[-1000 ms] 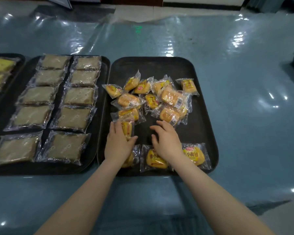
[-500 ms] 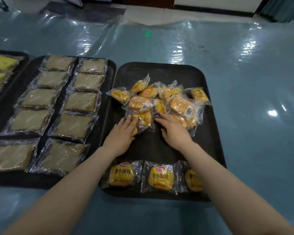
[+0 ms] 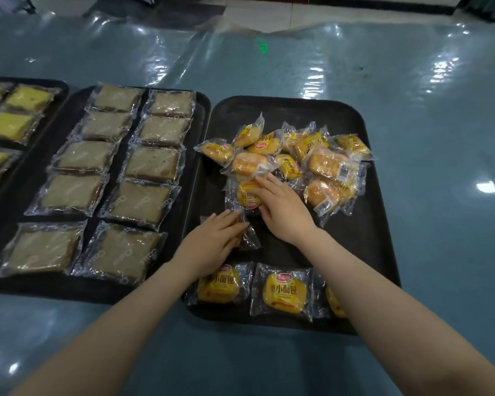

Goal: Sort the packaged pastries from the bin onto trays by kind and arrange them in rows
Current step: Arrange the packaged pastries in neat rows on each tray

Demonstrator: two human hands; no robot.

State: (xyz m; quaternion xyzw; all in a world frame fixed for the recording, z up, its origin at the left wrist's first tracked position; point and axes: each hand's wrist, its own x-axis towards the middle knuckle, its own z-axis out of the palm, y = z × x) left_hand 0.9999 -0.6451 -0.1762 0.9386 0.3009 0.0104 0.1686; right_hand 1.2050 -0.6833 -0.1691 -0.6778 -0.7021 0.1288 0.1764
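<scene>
**A:** Black tray [image 3: 383, 252] on the right, status?

**B:** Loose pile of yellow bun packs [image 3: 320, 164] at its far half. Three packs in a row along the near edge: left bun [image 3: 219, 285], middle bun [image 3: 285, 292], third one [image 3: 333, 302] mostly hidden by my right forearm.

**A:** Hands?

**B:** Left hand [image 3: 212, 241] lies palm down on a clear-wrapped pack [image 3: 247, 238] mid-tray, just past the near row. Fingers flat over it, partly curled at the edge. Can't tell if my grip has it or only presses on it.

**A:** Right?

**B:** Right hand [image 3: 283, 210] on a yellow pack [image 3: 247, 195] at the near edge of the pile. Thumb on one side, fingers draped over the top. Touching for sure; a closed grip I can't confirm.

**A:** Other trays?

**B:** Middle tray [image 3: 203, 115] touches the right one. Ten grey-brown cake slices [image 3: 143, 201] in clear wrap, two columns of five. Far-left tray [image 3: 63, 90] holds yellow cake slices [image 3: 9, 125], cut off by the frame.

**A:** Surface?

**B:** Desk [image 3: 440, 138] is blue-green, under glossy wrinkled plastic sheet.
</scene>
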